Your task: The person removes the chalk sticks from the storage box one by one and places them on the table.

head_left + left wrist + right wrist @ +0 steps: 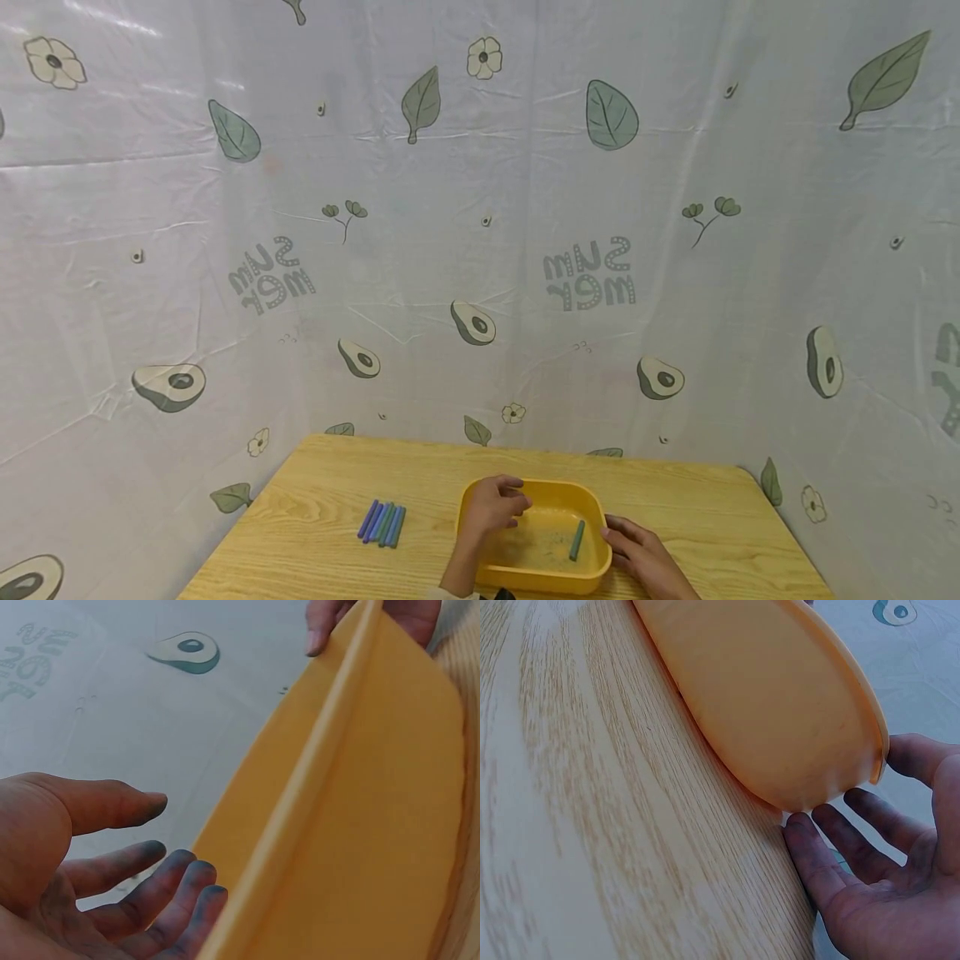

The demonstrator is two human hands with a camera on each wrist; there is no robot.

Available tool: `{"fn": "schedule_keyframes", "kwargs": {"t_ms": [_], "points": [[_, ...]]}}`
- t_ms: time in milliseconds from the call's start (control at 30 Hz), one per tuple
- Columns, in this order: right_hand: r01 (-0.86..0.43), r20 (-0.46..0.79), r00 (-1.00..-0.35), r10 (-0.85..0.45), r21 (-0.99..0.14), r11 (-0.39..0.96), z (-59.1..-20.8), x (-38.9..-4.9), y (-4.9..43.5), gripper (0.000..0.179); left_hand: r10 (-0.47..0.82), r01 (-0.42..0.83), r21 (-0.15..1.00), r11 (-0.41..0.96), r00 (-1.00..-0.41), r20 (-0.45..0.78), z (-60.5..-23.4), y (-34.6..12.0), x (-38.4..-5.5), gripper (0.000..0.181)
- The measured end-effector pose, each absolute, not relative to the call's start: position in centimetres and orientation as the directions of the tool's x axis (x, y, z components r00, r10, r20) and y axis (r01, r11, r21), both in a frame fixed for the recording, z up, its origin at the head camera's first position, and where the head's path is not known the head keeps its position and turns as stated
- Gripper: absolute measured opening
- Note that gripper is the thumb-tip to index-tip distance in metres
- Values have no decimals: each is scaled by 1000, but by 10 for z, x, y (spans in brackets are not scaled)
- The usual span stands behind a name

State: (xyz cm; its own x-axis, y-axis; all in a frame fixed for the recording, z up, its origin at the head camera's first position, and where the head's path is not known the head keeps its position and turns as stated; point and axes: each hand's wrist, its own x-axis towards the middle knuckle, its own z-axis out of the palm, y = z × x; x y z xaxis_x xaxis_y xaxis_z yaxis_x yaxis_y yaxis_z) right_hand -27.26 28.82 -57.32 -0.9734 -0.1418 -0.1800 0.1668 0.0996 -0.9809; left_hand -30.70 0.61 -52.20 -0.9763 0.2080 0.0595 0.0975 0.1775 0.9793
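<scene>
A yellow plastic tub [551,581] sits on the table with one green chalk stick [577,540] lying inside at its right, and specks of dust on the bottom. My left hand [491,507] hovers over the left part of the tub, fingers loosely bent and holding nothing. In the left wrist view its fingertips [196,871] look smudged blue-grey. At the tub's right end my right hand [637,550] grips the wall, thumb at the rim and fingers [855,832] against the outside.
Left of the tub, several blue, purple and green chalk sticks [382,523] lie side by side in a row. The wooden table [315,475] reaches back to a pale curtain [420,250] printed with leaves and avocados, which also hangs on both sides.
</scene>
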Motion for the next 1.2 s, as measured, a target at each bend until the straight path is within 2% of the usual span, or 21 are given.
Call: {"fn": "schedule_keyframes", "kwargs": {"t_ms": [633,900,1200], "points": [[169,-179,-976,-121,-982,85,-572,-271,285,75,218,15,979,204,-975,-31,-534,43,-308,37],[164,-175,-973,-150,-983,79,-570,-270,288,76,225,48,977,209,-974,-1,-540,57,-305,32],[139,-152,-969,-193,-987,83,-572,-269,291,80,220,-6,974,225,-974,-56,-546,78,-305,31]]}}
